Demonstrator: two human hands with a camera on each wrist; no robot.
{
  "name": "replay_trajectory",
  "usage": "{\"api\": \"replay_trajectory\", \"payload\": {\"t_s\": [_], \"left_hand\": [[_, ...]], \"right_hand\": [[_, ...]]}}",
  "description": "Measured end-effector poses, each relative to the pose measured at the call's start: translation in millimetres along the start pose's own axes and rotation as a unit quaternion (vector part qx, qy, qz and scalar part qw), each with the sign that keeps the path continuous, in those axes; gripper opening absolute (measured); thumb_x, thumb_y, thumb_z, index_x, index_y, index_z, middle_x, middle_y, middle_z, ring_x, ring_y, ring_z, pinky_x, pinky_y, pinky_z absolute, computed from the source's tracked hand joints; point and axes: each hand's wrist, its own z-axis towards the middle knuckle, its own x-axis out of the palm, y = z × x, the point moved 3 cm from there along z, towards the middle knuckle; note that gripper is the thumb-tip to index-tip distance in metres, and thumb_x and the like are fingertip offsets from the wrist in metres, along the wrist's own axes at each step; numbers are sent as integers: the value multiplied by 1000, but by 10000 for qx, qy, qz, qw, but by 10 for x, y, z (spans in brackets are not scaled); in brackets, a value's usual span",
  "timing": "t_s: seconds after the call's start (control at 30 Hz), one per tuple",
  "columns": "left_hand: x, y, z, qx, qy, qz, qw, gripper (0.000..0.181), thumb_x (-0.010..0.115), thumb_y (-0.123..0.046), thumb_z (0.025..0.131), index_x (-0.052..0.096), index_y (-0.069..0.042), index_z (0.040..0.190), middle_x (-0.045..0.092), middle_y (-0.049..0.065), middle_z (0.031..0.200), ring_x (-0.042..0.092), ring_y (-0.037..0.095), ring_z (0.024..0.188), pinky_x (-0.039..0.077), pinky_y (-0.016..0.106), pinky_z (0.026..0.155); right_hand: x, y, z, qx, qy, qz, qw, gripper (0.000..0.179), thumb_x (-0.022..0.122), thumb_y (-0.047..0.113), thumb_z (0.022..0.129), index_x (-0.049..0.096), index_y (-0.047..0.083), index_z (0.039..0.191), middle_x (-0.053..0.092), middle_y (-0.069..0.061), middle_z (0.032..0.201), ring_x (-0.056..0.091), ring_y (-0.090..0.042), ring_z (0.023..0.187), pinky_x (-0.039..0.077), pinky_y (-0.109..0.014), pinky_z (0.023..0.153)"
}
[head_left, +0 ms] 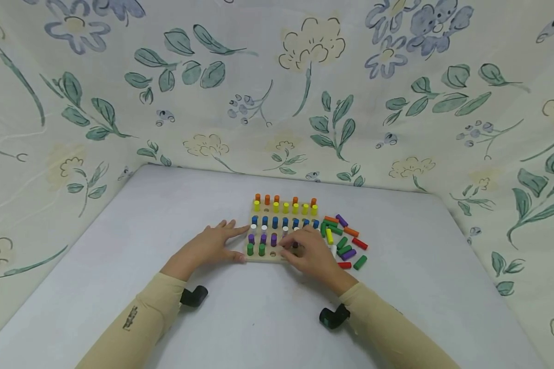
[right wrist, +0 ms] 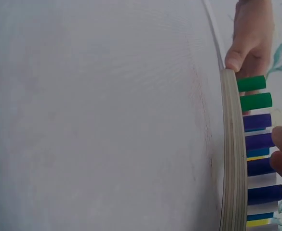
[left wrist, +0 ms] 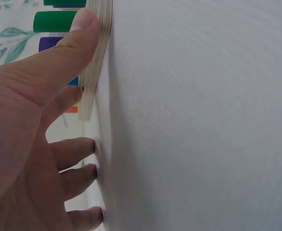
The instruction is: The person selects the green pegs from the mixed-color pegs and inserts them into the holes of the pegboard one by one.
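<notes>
A wooden pegboard [head_left: 266, 259] stands on the table, with rows of orange, yellow, blue, white, purple and green pegs upright in it. My left hand [head_left: 212, 246] lies spread at its left side. The thumb rests on the near left corner by a green peg [left wrist: 59, 21], the index finger touches the left edge, and the other fingertips rest on the table. Over the near rows, my right hand [head_left: 311, 253] has thumb and finger drawn together at the top of a purple peg [right wrist: 259, 141] in the purple row. The hand hides part of the near right rows.
Loose pegs lie scattered right of the board, among them a red peg [head_left: 360, 243], a yellow peg [head_left: 330, 236] and a green peg [head_left: 360, 262]. A floral cloth [head_left: 277, 102] stands behind the white table [head_left: 258, 318]. Each wrist carries a black camera [head_left: 194, 296].
</notes>
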Motion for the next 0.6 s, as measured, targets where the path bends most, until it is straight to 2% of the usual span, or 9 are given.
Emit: {"api": "replay_trajectory", "payload": {"t_s": [0.33,0.6], "left_hand": [[-4,-12,-27,-56,2,-10,10000,89,76,-58,83,40,-23,158,25,25,163,15,50,151,15,74,115],[-7,3,-8,-61,12,-40,10000,89,76,-57,84,39,-24,158,23,24,164,13,49,152,13,72,117]], "right_hand": [[-37,-71,-32,56,-44,-50,10000,12,78,22,92,76,20,104,69,13,92,47,-12,88,43,-30,76],[-87,-108,-55,147,-125,-67,9998,11,78,23,92,75,20,102,69,12,90,52,-15,91,47,-31,80]]}}
